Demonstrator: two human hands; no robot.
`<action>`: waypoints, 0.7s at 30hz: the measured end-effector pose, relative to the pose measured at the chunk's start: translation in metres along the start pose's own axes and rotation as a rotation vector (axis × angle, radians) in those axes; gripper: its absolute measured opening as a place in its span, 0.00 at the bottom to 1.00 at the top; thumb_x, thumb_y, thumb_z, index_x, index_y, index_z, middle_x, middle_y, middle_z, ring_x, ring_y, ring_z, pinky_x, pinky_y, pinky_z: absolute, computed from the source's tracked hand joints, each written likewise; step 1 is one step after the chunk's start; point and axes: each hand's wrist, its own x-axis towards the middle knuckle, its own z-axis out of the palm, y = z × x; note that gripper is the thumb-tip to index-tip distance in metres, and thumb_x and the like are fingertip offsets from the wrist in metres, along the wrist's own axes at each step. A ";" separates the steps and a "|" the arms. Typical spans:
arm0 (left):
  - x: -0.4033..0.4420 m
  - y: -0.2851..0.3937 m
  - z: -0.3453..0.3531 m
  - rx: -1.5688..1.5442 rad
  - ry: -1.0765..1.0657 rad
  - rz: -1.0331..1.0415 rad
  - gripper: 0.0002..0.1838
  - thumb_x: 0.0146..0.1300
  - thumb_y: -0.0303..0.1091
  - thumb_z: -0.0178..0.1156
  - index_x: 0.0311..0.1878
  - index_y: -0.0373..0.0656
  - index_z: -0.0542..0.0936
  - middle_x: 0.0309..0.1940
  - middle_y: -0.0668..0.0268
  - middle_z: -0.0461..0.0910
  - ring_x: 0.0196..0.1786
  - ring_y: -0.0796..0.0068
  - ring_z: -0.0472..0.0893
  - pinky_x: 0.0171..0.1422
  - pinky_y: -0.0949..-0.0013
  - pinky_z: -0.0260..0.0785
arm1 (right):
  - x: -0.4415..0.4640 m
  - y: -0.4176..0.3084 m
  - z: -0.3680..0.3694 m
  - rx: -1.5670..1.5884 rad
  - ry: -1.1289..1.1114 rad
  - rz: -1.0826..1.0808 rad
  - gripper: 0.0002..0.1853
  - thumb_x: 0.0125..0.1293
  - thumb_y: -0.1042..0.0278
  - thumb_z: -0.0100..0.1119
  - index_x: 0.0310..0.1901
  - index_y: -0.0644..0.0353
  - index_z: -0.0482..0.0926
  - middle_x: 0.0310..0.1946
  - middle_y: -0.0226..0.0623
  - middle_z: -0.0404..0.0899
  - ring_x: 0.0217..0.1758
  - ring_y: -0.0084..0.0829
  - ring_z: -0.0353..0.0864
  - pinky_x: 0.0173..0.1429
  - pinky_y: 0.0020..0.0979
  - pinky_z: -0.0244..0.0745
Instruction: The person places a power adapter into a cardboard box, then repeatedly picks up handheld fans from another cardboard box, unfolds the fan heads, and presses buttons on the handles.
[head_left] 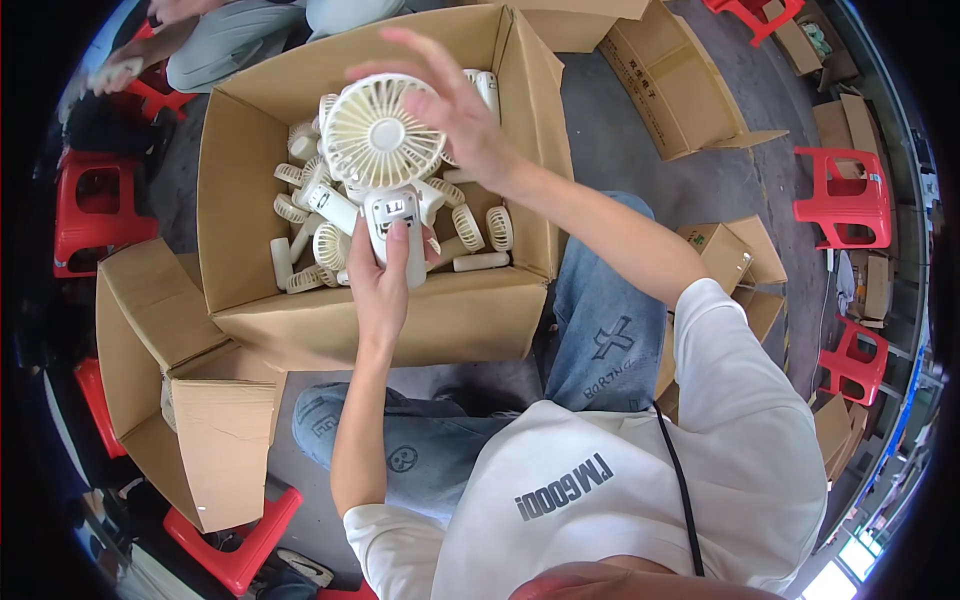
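A white handheld fan (385,134) is held upright over the large cardboard box, its round grille towards me. My left hand (385,262) is closed round the fan's handle, with the thumb on the front below the small panel. Up at the right side of the grille is my right hand (455,115), its fingers spread and slightly blurred. One fingertip overlaps the grille; whether it touches is unclear. Below them, many more white fans (332,247) lie jumbled in the cardboard box (380,325), some hidden behind my hands.
An opened carton (225,430) stands at the left, another carton (670,85) at the upper right. Smaller cartons (720,250) are by my right leg. Red stools (850,195) stand on both sides. Another person's legs (235,45) show at the upper left.
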 end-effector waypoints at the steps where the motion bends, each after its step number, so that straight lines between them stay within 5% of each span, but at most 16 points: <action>1: 0.000 0.000 0.000 0.026 -0.002 -0.048 0.14 0.73 0.39 0.48 0.51 0.37 0.70 0.31 0.63 0.78 0.27 0.78 0.77 0.32 0.75 0.69 | 0.002 0.000 -0.003 0.001 0.003 0.003 0.30 0.66 0.60 0.54 0.66 0.64 0.59 0.58 0.41 0.71 0.58 0.32 0.75 0.62 0.31 0.70; 5: 0.000 -0.001 0.002 0.067 -0.004 -0.133 0.14 0.72 0.39 0.50 0.51 0.37 0.71 0.31 0.64 0.78 0.26 0.79 0.76 0.31 0.75 0.69 | 0.007 0.002 -0.014 -0.148 -0.019 -0.092 0.25 0.67 0.60 0.53 0.63 0.60 0.65 0.56 0.41 0.73 0.55 0.30 0.77 0.60 0.30 0.71; 8: 0.002 -0.003 0.002 0.081 -0.007 -0.143 0.15 0.71 0.39 0.51 0.51 0.37 0.71 0.31 0.64 0.78 0.26 0.80 0.76 0.30 0.76 0.68 | 0.007 0.004 -0.018 -0.529 -0.091 -0.278 0.22 0.68 0.62 0.47 0.59 0.66 0.68 0.54 0.40 0.75 0.55 0.30 0.77 0.59 0.30 0.71; 21: 0.000 -0.001 0.004 0.169 0.038 -0.108 0.14 0.70 0.38 0.53 0.48 0.36 0.73 0.28 0.65 0.78 0.25 0.81 0.76 0.28 0.76 0.67 | 0.005 0.002 -0.021 -0.649 -0.091 -0.346 0.21 0.69 0.59 0.43 0.54 0.67 0.74 0.51 0.41 0.78 0.55 0.33 0.77 0.60 0.32 0.69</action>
